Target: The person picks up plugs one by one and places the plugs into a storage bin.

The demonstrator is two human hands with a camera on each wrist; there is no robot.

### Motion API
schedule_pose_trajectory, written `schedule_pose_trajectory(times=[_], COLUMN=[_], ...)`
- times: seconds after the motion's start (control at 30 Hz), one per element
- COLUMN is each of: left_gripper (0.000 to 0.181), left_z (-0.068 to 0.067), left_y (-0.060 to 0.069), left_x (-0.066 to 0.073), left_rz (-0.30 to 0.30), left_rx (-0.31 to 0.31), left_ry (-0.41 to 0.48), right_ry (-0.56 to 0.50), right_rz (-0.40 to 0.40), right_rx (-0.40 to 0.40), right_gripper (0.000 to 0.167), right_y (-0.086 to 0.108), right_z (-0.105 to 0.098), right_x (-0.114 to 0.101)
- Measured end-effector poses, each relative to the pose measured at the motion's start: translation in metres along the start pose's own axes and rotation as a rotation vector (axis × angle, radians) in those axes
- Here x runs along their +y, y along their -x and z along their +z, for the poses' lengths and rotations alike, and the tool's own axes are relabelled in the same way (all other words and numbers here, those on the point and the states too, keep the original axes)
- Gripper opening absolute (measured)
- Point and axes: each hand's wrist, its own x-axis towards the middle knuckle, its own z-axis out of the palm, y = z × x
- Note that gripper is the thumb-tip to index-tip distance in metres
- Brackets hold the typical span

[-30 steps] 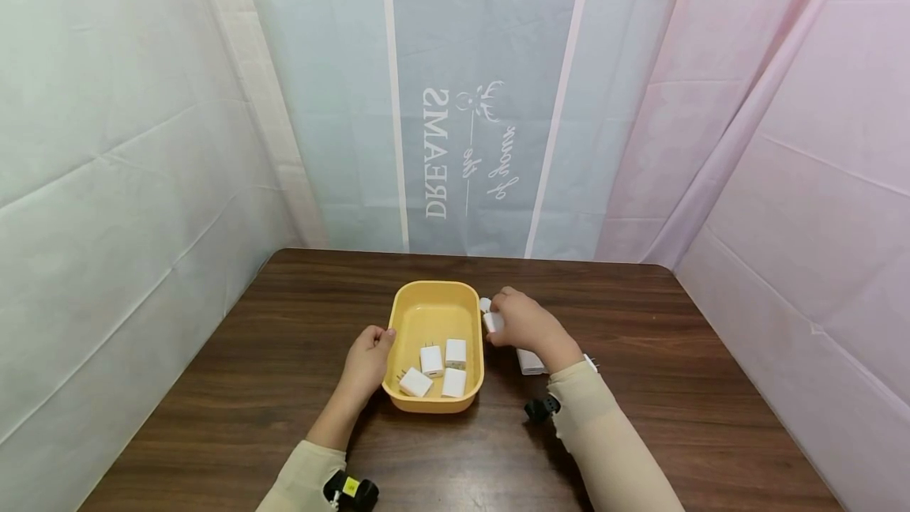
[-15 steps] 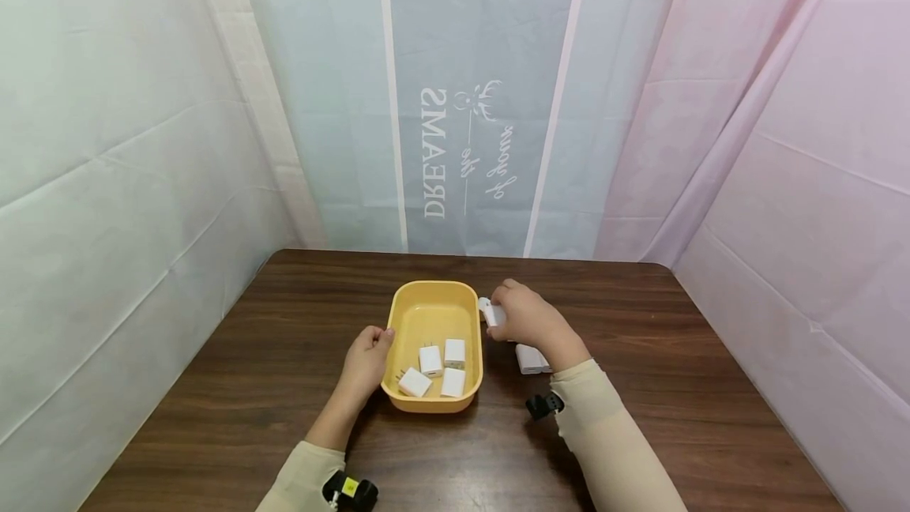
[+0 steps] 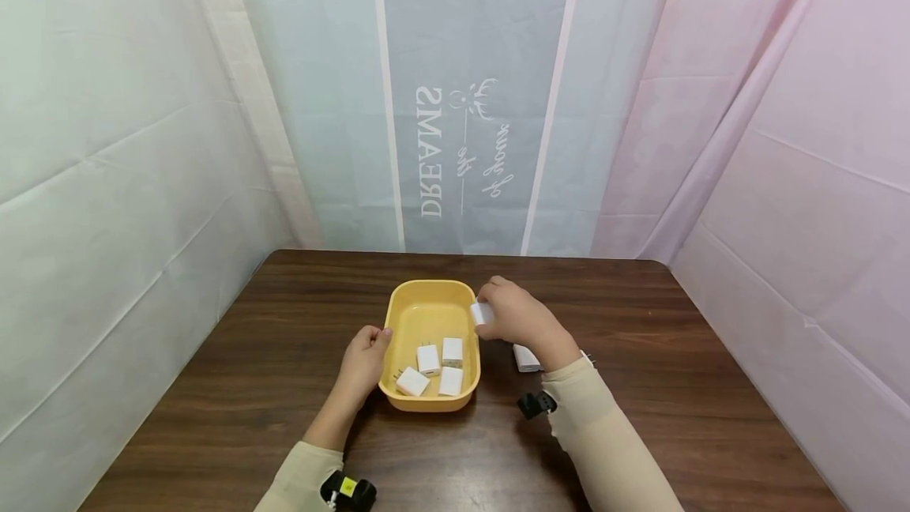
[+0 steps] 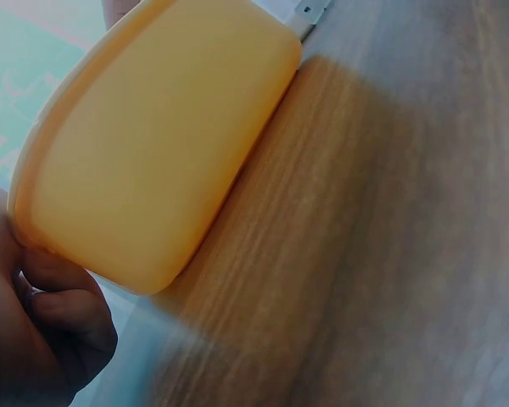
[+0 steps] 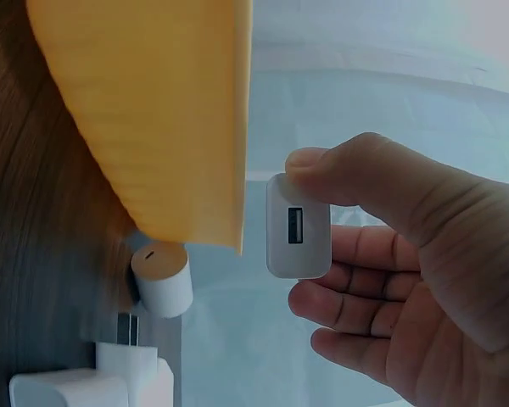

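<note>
My left hand (image 3: pixel 361 363) grips the left rim of a yellow plastic bin (image 3: pixel 429 406), its fingers curled at the edge in the left wrist view. Several white USB wall chargers (image 3: pixel 428 359) lie in the near half of the bin. Just at the bin's right rim, my right hand (image 3: pixel 524 318) pinches another white USB charger (image 5: pixel 282 254) between thumb and fingers. Its USB port faces the right wrist camera, and it hangs clear of the table. Beneath it, a round white charger (image 5: pixel 165 284) stands beside the bin.
More white chargers (image 3: pixel 526 359) lie on the dark wooden table (image 3: pixel 640 385) to the right, partly hidden by my right wrist. The right wrist view shows white chargers (image 5: pixel 64 390) near the round one. A curtain (image 3: pixel 483 38) hangs behind the table.
My right hand has lifted the charger and brought it slightly left, up to the bin's right rim. The left hand keeps its grip on the bin.
</note>
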Motion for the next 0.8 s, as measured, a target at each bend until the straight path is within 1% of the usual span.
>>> schedule_pose_trajectory(times=[0.07,0.33,0.53,0.8], left_gripper=[0.035,0.035,0.034,0.034], left_z=[0.000,-0.001,-0.001,-0.001], left_y=[0.000,0.000,0.000,0.001], left_x=[0.000,0.001,0.003,0.004], left_rz=[0.002,0.000,0.005,-0.006], left_rx=[0.001,-0.003,-0.004,-0.007], left_ry=[0.002,0.006,0.011,0.010], right_ry=[0.000,-0.005,-0.008,0.005], right_rz=[-0.013,0.002,-0.011,-0.058], right_rx=[-0.005,-0.057,-0.086,-0.077], right_gripper=[0.042,0.043,0.045,0.045], right_y=[-0.002,-0.009,-0.016,-0.024], right_z=[0.000,0.003,0.005,0.014], right_x=[-0.003,-0.017,-0.027,-0.032])
